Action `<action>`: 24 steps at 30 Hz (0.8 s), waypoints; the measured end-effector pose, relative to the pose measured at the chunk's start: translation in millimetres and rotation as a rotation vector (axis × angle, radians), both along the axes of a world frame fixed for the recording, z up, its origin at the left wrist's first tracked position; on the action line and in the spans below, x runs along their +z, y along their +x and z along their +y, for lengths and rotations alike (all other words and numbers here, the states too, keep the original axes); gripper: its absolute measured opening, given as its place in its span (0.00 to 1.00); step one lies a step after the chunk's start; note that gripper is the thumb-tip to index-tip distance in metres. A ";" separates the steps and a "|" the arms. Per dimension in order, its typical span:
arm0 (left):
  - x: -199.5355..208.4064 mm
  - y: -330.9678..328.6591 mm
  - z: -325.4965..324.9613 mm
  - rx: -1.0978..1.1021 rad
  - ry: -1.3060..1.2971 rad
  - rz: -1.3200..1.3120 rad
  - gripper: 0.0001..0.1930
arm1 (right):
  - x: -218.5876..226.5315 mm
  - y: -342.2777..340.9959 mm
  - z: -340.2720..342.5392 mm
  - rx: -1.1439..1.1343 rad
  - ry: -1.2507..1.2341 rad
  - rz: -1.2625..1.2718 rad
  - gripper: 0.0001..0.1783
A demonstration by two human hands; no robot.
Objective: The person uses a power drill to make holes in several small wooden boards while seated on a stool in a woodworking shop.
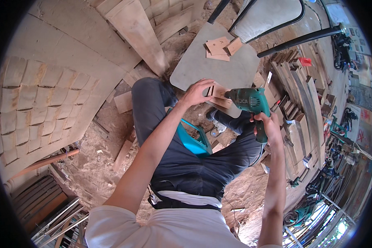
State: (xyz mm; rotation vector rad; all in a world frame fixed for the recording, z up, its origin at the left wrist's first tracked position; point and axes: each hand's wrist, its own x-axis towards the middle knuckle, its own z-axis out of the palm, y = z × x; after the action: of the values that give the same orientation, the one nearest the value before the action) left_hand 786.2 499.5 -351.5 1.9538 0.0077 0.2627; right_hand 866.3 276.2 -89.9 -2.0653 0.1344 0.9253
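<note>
In my right hand point(268, 127) is a green power drill point(249, 100), fingers wrapped round its handle. Its nose points left, at a small wooden block point(221, 97) near the front edge of the grey board point(213, 45). Whether the bit touches the wood is too small to tell. My left hand point(197, 92) grips the block's left end, thumb and fingers on either side of a dark slot. Farther back on the same board lie several small flat wood pieces point(218, 46), some overlapping, with pencil-like marks on them.
Below the board, between my legs, is a teal plastic stool point(194, 142). Stacked planks point(304, 103) stand to the right, with a red object point(305, 61) on them. A chair's black metal leg point(299, 40) reaches over the board's right side. Large wooden panels point(70, 45) fill the left.
</note>
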 end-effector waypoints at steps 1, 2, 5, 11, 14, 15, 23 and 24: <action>0.0 -0.5 0.1 -0.003 0.012 0.004 0.30 | 0.9 -0.5 1.5 0.006 -0.011 -0.005 0.16; 0.0 -0.7 0.2 -0.003 0.010 0.005 0.30 | 3.1 -1.0 3.6 0.011 -0.022 -0.010 0.16; -0.3 0.0 0.0 -0.007 0.006 0.007 0.30 | 6.1 -0.4 4.7 0.016 -0.044 -0.026 0.16; -1.0 0.9 0.1 -0.008 0.013 0.017 0.29 | 15.9 2.9 15.0 0.029 -0.066 -0.030 0.16; -1.8 -0.2 1.1 -0.007 0.018 0.014 0.29 | 16.4 4.0 16.9 0.045 -0.083 -0.015 0.16; -2.3 0.2 1.3 -0.007 0.015 0.013 0.29 | 16.3 4.3 17.4 0.052 -0.086 -0.009 0.16; -0.2 0.2 -0.1 -0.001 0.002 0.023 0.29 | 9.4 4.3 17.7 0.063 -0.078 -0.010 0.15; -0.3 0.2 -0.3 -0.003 0.006 0.025 0.29 | 9.6 4.2 18.0 0.067 -0.077 -0.013 0.15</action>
State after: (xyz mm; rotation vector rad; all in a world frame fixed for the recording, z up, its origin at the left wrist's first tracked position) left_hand 786.4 499.3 -351.9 1.9625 0.0207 0.2371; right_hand 870.6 294.2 -80.3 -2.1575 0.0962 0.9605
